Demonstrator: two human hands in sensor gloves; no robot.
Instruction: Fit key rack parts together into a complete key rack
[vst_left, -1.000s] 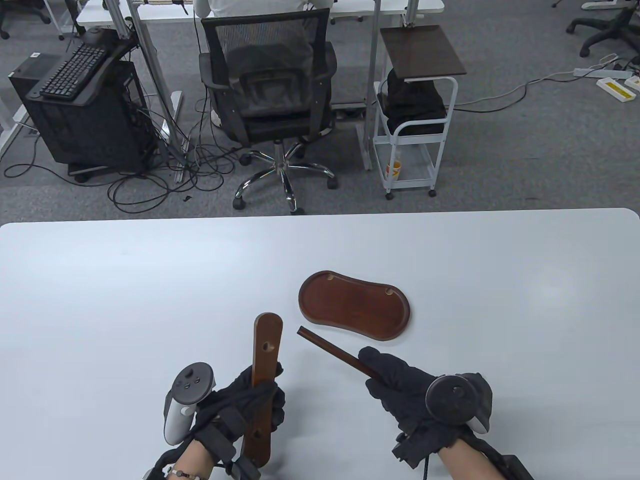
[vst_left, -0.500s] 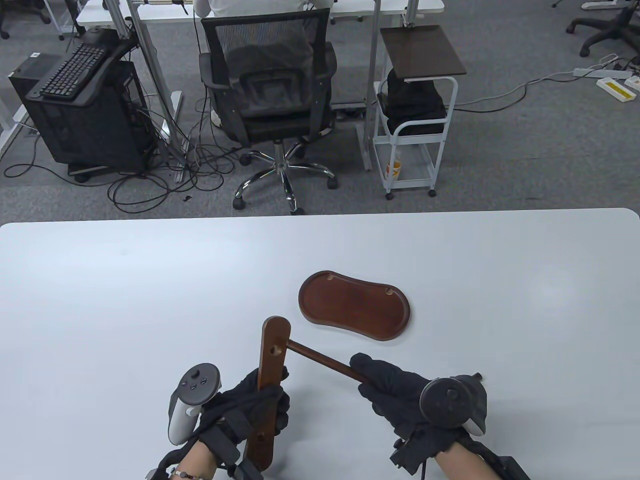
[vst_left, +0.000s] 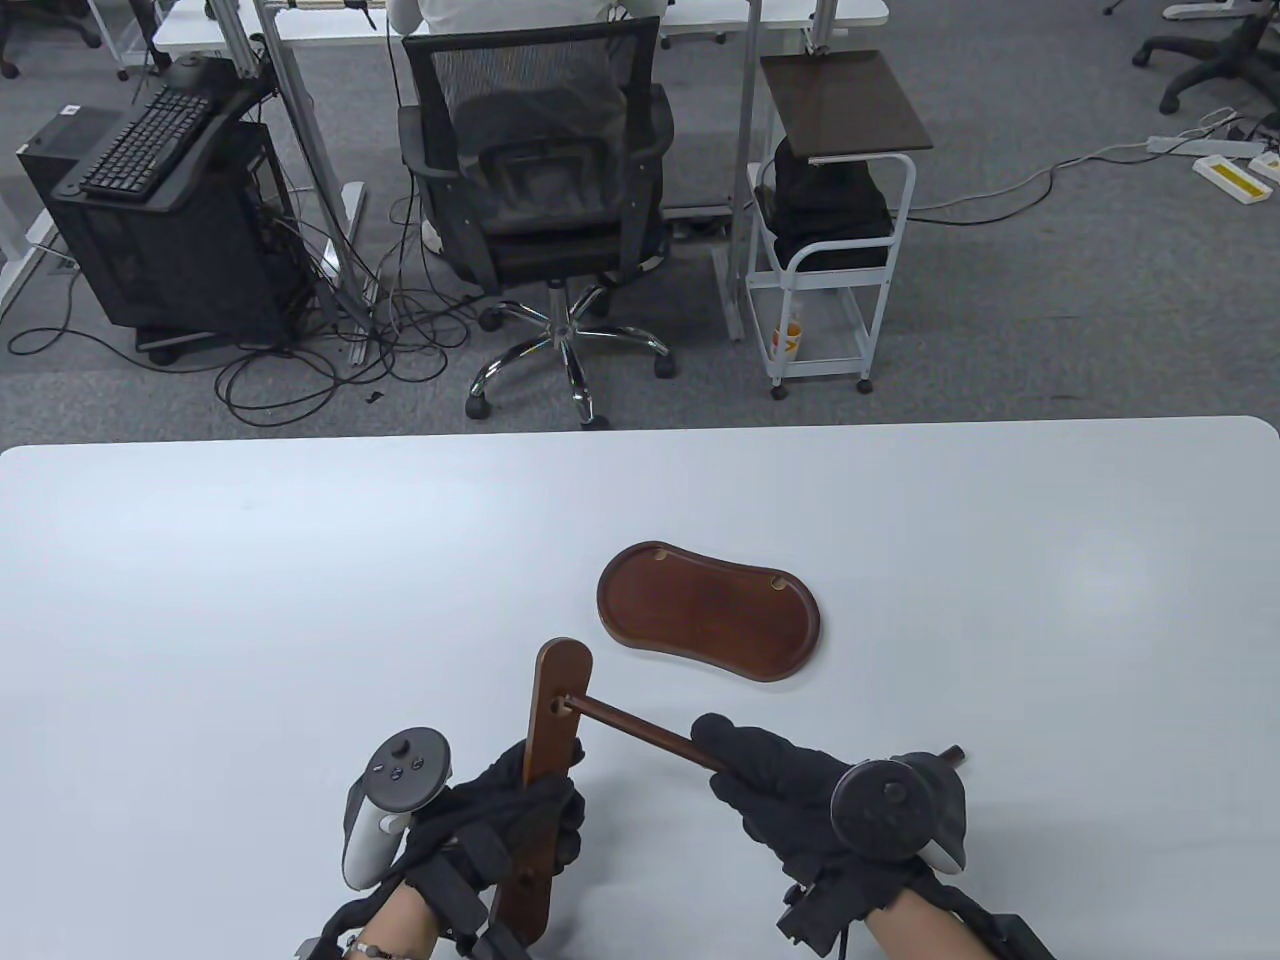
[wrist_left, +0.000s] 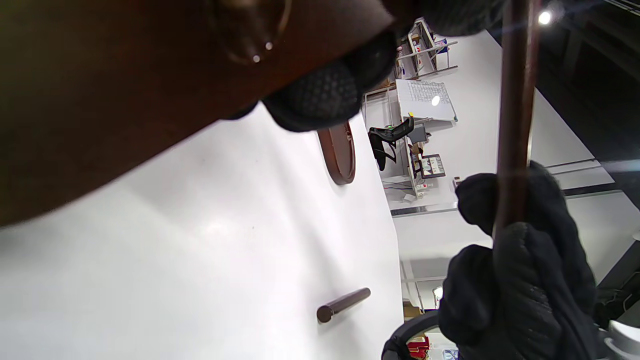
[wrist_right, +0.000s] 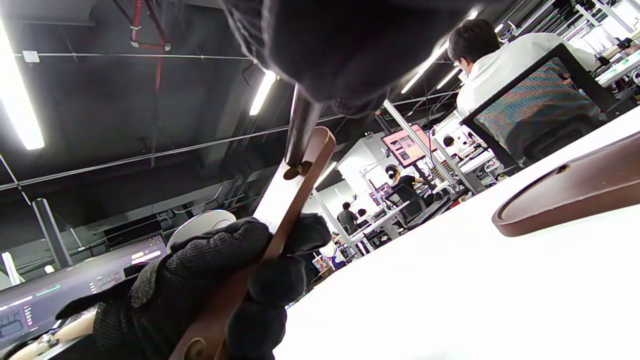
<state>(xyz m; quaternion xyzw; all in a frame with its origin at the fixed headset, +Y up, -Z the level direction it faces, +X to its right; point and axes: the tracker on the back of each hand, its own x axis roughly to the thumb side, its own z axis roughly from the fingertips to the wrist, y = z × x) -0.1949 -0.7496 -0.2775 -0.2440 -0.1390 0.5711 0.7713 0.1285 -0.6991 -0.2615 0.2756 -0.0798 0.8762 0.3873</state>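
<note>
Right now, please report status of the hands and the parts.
Left hand grips upright board. Right hand holds rod, tip at board's upper hole. Base tray apart, nothing blocking.

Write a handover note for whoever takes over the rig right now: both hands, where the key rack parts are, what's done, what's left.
Left hand grips the upright board.
Right hand holds the rod, its tip at the board's upper hole.
Base tray lies on the table, untouched; a short peg lies loose, seen only in the left wrist view.
Done: rod lined up. Left: seat it, add peg, mount on tray.
</note>
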